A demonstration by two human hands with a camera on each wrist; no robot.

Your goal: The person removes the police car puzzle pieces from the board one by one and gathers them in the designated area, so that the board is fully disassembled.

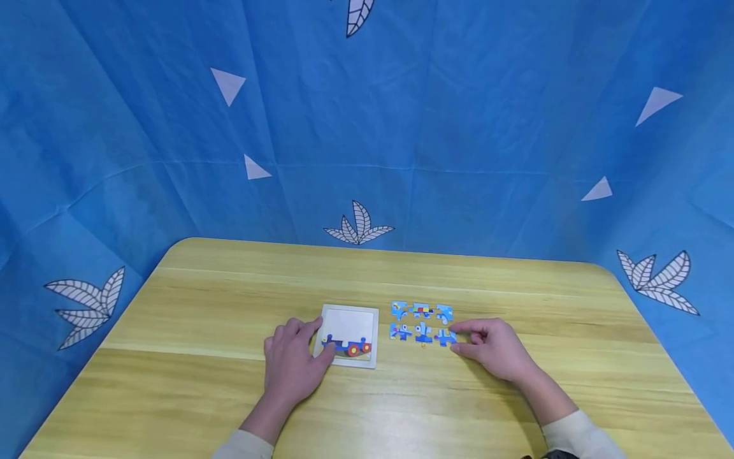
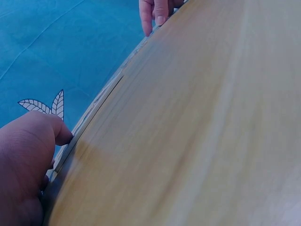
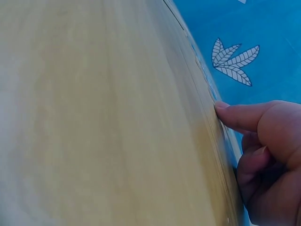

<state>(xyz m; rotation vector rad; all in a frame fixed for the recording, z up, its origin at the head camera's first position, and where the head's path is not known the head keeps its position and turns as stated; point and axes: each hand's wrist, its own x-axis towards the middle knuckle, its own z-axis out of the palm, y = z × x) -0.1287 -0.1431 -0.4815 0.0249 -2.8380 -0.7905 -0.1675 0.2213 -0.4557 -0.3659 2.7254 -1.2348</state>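
A square jigsaw tray (image 1: 346,319) with a pale border lies on the table, its lower part showing a blue and red vehicle picture. My left hand (image 1: 295,360) holds the tray's left side, thumb over the lower left and index finger at the upper left. To the right, several blue jigsaw pieces lie in two rows, among them a top middle piece (image 1: 423,310). My right hand (image 1: 499,350) pinches the lower right jigsaw piece (image 1: 445,337) between thumb and index finger. In the right wrist view the thumb (image 3: 242,115) is at the pieces' edge, which shows only edge-on.
The wooden table (image 1: 189,331) has rounded far corners. Behind and beside it hangs a blue cloth (image 1: 355,127) printed with white leaves and triangles.
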